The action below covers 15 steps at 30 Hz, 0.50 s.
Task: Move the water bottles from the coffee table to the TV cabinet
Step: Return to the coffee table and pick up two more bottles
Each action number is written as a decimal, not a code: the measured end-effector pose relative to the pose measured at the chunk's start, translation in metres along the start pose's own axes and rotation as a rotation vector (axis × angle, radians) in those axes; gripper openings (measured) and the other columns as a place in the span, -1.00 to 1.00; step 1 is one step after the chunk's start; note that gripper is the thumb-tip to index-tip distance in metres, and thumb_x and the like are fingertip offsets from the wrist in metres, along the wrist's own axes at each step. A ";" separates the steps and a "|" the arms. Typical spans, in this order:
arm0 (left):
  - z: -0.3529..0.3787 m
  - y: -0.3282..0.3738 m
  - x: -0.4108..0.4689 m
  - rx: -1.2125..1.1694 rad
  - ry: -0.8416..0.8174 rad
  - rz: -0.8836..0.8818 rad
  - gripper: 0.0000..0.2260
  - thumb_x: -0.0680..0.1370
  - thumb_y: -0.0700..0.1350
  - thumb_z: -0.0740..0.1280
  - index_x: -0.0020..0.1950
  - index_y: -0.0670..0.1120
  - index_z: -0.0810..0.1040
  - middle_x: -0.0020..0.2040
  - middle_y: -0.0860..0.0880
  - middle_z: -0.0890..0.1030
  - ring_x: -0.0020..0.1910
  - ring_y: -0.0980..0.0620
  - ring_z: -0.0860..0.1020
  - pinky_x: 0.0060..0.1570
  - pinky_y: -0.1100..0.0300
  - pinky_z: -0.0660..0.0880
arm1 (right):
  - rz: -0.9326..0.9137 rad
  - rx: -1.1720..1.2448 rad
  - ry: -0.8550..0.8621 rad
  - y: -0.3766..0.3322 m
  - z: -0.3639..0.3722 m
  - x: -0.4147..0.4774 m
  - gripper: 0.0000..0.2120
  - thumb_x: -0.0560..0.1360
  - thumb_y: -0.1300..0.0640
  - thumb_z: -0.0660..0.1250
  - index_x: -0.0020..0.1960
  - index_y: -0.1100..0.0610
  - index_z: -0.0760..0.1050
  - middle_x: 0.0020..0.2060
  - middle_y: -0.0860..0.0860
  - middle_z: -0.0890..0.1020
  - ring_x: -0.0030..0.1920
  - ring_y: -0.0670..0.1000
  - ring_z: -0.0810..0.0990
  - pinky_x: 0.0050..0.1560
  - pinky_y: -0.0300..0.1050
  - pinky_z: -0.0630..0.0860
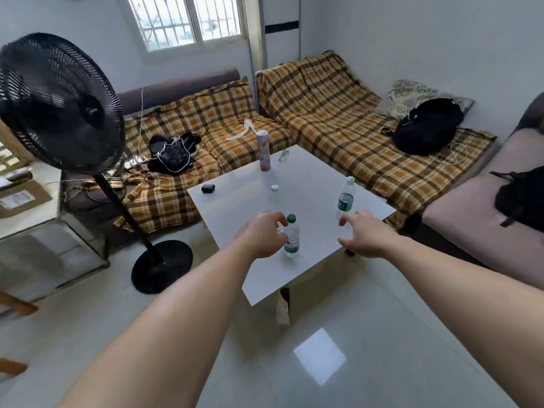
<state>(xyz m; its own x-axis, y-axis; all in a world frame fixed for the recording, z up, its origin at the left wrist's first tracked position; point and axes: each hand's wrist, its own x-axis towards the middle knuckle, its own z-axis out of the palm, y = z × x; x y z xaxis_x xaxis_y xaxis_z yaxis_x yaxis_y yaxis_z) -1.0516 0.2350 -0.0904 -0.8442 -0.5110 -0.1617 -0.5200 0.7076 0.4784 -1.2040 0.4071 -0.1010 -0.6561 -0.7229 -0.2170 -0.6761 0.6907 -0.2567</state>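
Observation:
Three clear water bottles stand upright on the white coffee table (309,184). The nearest bottle (292,237) has a green cap and a green label. My left hand (263,234) is just left of it, fingers apart and curled around its side; I cannot tell if they touch it. A second bottle (346,198) with a pale cap and dark green label stands near the table's right edge. My right hand (363,234) hovers open just in front of it, apart from it. A third bottle (275,195) with a white cap stands mid-table.
A tall pink can (263,150), a small black case (208,188) and glasses (283,155) also sit on the table. A black standing fan (56,104) stands at the left. A plaid-covered sofa (323,113) with black bags wraps behind the table. The floor is glossy tile.

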 end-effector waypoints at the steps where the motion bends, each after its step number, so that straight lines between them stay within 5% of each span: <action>1: 0.002 0.002 0.011 0.004 -0.012 -0.010 -0.72 0.52 -0.07 0.29 0.23 0.04 0.48 0.22 -0.04 0.51 0.07 -0.02 0.50 -0.05 0.15 0.47 | 0.001 -0.006 -0.018 0.006 -0.002 0.012 -0.58 0.49 -0.07 0.29 0.31 0.01 0.37 0.30 0.09 0.39 0.22 0.12 0.47 0.18 0.07 0.47; 15: 0.005 -0.017 0.249 -0.051 0.006 -0.024 -0.72 0.48 -0.02 0.27 0.18 0.06 0.50 0.21 -0.05 0.52 0.13 -0.09 0.50 0.15 -0.03 0.49 | -0.055 -0.119 -0.091 0.067 -0.039 0.215 -0.64 0.49 -0.02 0.29 0.26 0.05 0.41 0.26 0.08 0.43 0.13 0.07 0.48 0.12 -0.01 0.46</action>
<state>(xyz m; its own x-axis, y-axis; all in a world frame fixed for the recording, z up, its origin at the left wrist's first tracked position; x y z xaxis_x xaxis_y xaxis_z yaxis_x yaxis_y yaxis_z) -1.2537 0.0977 -0.1432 -0.8308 -0.5305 -0.1684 -0.5325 0.6696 0.5178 -1.4040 0.2988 -0.1284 -0.5875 -0.7547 -0.2920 -0.7487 0.6439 -0.1578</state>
